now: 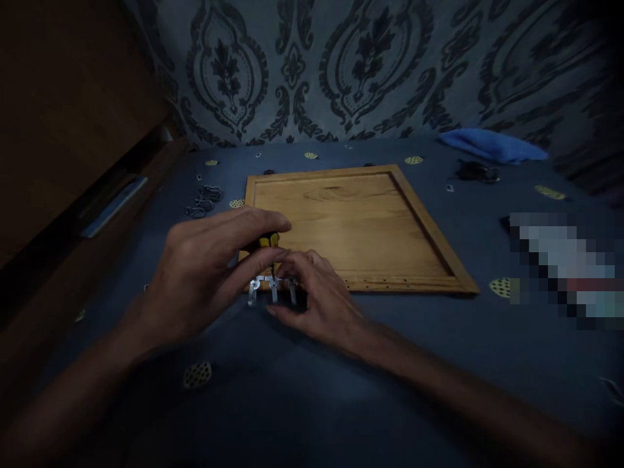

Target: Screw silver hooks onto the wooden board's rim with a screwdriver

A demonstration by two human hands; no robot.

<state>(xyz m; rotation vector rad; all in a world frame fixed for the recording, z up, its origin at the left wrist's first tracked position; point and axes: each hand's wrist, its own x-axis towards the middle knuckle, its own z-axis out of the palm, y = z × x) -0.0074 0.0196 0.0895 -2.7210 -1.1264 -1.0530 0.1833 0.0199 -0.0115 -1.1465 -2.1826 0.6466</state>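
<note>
My left hand [195, 273] is closed around a screwdriver [269, 240] with a yellow and black handle. The screwdriver stands upright, its shaft pointing down at the middle metal hook [273, 290] on the near edge of a framed wooden board [336, 224]. Fingers of my right hand [326, 302] close in around this hook beside the screwdriver tip, the thumb below it; the exact contact is partly hidden. To the left is another silver hook [253, 290], and a third hook [293, 290] sits partly behind my right fingers. Small holes run along the near edge rightward.
Several dark looped pieces [207, 198] lie left of the board on the blue patterned cloth [341, 390]. At the back right are a blue cloth [494, 145] and a dark object [475, 171]. A pixelated item [570, 266] lies right; wooden furniture [73, 117] borders the left.
</note>
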